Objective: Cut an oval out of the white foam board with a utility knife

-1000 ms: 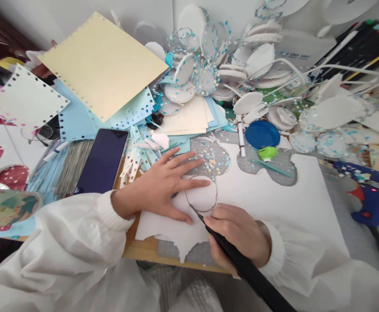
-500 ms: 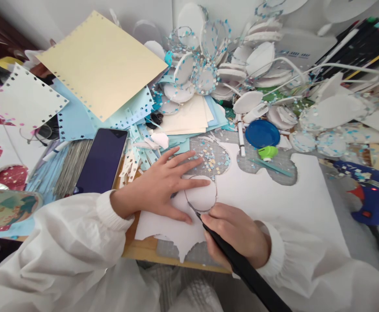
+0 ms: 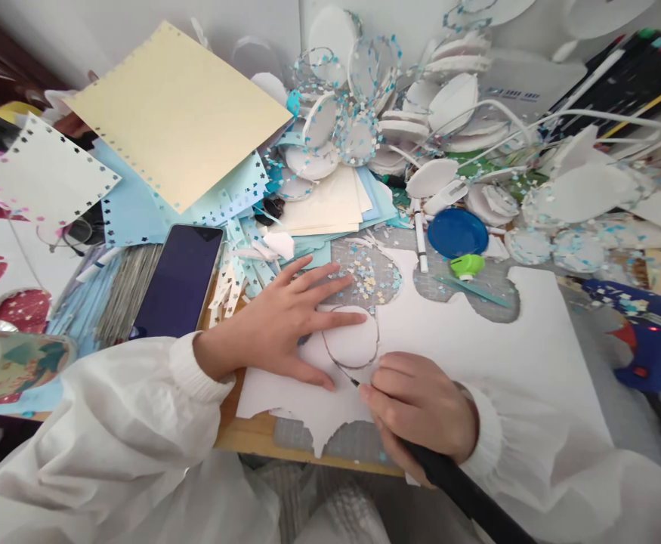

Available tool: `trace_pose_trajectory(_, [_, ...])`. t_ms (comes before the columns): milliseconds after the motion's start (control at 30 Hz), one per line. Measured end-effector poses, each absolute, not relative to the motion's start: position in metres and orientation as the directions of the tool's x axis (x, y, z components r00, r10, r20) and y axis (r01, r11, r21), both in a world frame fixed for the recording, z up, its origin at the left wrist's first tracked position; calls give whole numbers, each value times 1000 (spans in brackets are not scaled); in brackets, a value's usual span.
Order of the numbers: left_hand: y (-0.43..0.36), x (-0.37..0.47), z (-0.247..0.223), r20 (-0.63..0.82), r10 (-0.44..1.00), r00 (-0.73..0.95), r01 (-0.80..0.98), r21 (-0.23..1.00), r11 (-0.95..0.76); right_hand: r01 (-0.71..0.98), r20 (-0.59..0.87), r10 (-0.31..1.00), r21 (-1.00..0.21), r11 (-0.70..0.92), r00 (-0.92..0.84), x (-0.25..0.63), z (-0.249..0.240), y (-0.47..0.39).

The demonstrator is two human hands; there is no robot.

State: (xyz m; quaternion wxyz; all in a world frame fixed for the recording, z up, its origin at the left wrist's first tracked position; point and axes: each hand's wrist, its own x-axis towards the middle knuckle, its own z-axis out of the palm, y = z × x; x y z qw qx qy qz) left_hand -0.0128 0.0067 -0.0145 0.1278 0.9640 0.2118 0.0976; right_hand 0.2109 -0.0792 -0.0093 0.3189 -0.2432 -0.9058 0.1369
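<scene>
My left hand [image 3: 279, 325] lies flat with fingers spread, pressing on a thick white sheet [image 3: 494, 370] with scalloped cut-out edges. Its index finger rests across a round outline [image 3: 348, 346], marked by a dark line or slit. In my right hand [image 3: 421, 404] is a long black pen-shaped tool [image 3: 469, 495] with a thin pointed tip. The tip meets the sheet just below the circle's lower edge, near my left thumb. Whether the tip is a blade or a heated point, I cannot tell.
A grey cutting mat [image 3: 358, 446] lies beneath the sheet, with star confetti [image 3: 372, 276] on it. A phone [image 3: 178, 279] is at left, a blue glue gun [image 3: 656, 332] at right. Behind are a blue lid [image 3: 458, 232], a green cap [image 3: 467, 265] and piled white discs [image 3: 458, 102].
My right hand and the tool have shifted slightly right and down. The tip has moved along the circle's lower edge from its lower left. My left hand stays in place.
</scene>
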Motion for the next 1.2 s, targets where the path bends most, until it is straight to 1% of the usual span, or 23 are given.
trace_pose_trajectory(100, [7,-13,-14,137,434,891,382,291,-877,338,551,509,-387,858,-661,212,-10,-77])
trace_pose_trajectory(200, [7,-13,-14,138,432,891,379,293,-878,320,558,517,-416,851,-649,216,-11,-75])
trace_pose_trajectory(333, [7,-13,-13,134,432,892,381,293,-877,274,519,563,-531,802,-643,224,-8,-73])
trace_pose_trajectory(533, [7,-13,-14,132,426,895,374,300,-878,276,466,708,-695,664,-530,227,-4,-74])
trace_pose_trajectory(633, [8,-12,-15,131,441,888,386,310,-869,305,439,775,-740,599,-455,222,-3,-75])
trace_pose_trajectory(700, [8,-12,-15,123,453,883,398,313,-862,376,422,794,-717,588,-437,217,-3,-76])
trace_pose_trajectory(833, [8,-12,-14,112,454,884,403,311,-861,537,349,781,-578,614,-518,210,-9,-80])
trace_pose_trajectory(967, [7,-12,-14,110,455,884,406,302,-862,596,330,759,-476,647,-561,209,-17,-83])
trace_pose_trajectory(1067, [7,-12,-14,115,451,885,402,300,-865,606,374,738,-422,674,-561,208,-20,-85])
trace_pose_trajectory(1200, [7,-12,-14,113,451,885,403,298,-865,578,496,687,-380,722,-532,207,-22,-85])
